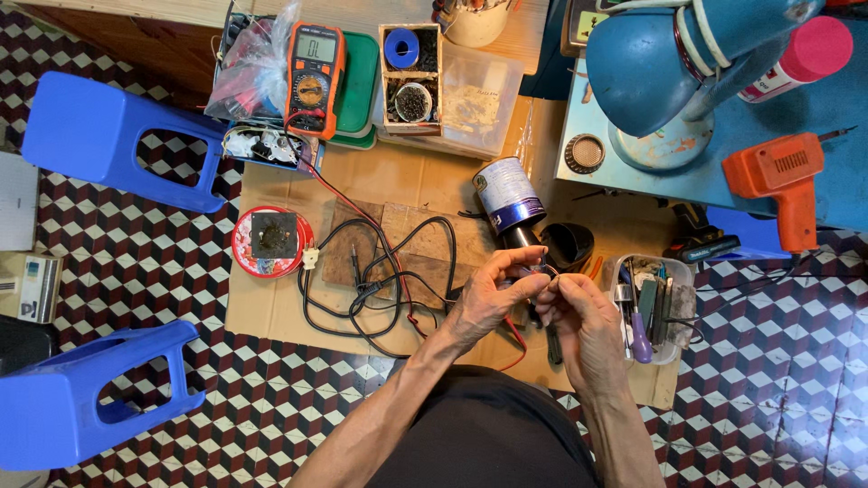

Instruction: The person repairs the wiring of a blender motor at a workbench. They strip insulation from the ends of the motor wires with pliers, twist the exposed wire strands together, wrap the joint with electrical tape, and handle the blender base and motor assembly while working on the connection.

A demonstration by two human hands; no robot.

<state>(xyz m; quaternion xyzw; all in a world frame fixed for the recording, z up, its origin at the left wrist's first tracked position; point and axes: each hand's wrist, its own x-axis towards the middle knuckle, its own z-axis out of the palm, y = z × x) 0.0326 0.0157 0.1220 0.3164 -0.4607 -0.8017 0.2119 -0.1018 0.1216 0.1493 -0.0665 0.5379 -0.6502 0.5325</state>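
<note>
Two hands meet above cardboard sheet (271, 312). Left hand (484, 303) fingertips pressed together, pinching thin wire (543, 269) just below cylindrical motor (509, 201). Right hand (583, 321) fingers curled, tips touching same wire from opposite side. Black cables (362, 298) left of fingers; tool tray (653, 307) right.

A: Item in hand?
B: Small thin wire piece (542, 271), dark, pinched between the fingertips of both hands; too small to tell its shape.
A: Where?
B: Centre-right, above brown cardboard, just near of a blue-and-white cylindrical can (508, 196) lying on its side.
A: Can's pose?
B: Tilted, its dark narrow end pointing near, toward the wire piece. Touching or not: cannot tell.
</note>
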